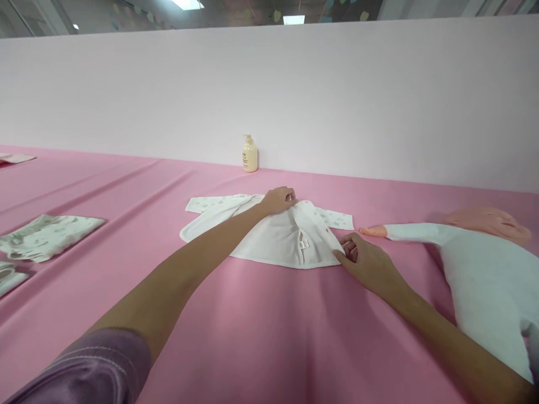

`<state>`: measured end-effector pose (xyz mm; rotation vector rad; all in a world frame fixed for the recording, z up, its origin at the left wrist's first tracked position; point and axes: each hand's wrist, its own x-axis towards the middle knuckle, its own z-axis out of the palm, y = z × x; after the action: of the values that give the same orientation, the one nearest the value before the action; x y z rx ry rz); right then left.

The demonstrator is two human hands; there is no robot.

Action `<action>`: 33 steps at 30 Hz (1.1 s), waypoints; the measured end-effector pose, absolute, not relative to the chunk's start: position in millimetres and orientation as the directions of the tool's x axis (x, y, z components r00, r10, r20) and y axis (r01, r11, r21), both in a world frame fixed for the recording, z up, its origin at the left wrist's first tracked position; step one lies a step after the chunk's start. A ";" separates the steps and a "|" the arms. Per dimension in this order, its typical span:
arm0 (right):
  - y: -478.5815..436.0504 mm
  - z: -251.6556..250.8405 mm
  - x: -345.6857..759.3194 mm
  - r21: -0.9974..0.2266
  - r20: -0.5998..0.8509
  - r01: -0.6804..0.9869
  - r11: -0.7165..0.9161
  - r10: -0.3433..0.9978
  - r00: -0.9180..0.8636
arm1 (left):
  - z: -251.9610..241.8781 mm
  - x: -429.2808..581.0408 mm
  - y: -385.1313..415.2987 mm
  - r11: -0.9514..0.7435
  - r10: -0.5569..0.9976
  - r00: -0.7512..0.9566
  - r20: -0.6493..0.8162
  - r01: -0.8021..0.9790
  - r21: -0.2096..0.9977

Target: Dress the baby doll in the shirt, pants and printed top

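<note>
white top (273, 238) should handle light and soft, best taken by edges; right hand (373, 262) pinches lower corner, left hand (279, 200) seems clamped on upper edge.

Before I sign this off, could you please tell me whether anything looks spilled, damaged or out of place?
Nothing stands out: the bottle stands upright, the left hand and right hand are on the spread white garment, and the pink cloth shows only creases.

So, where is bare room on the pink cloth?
Free: the pink cloth between the folded printed white garment and the spread white jacket; also left of the cream pump bottle. Crowded: around the right hand, near the white-clothed doll.
</note>
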<state>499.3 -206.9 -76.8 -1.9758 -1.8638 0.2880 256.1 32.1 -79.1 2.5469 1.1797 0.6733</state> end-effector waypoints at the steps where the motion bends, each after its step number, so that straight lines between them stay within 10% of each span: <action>1: -207.4 -78.5 498.2 -0.401 0.208 0.916 0.028 0.976 0.061 | -80.6 260.5 31.2 -0.624 0.782 0.538 0.315 0.668 0.406; 5: -212.7 -80.4 487.8 -0.253 0.453 0.922 0.292 0.878 -0.154 | -86.0 272.5 16.7 -0.604 0.789 0.461 0.405 0.701 0.379; 13: -224.2 -81.2 475.9 -0.273 0.001 0.874 0.403 0.908 -0.418 | -96.6 270.9 -8.8 -0.772 0.623 0.775 0.107 0.587 0.245; 19: -223.1 -77.6 472.6 -0.214 0.071 0.871 0.442 0.896 -0.438 | -91.6 278.1 -14.6 -0.753 0.658 0.728 0.190 0.636 0.171; 33: -299.0 -40.7 405.8 -0.132 0.405 0.859 0.494 0.818 -0.408 | -31.3 222.3 -165.4 -0.737 0.673 0.561 0.481 0.463 0.491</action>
<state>405.8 -299.0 -40.7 -1.3895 -2.3257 -0.1339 222.3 -165.4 -31.3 2.4893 0.9353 0.9602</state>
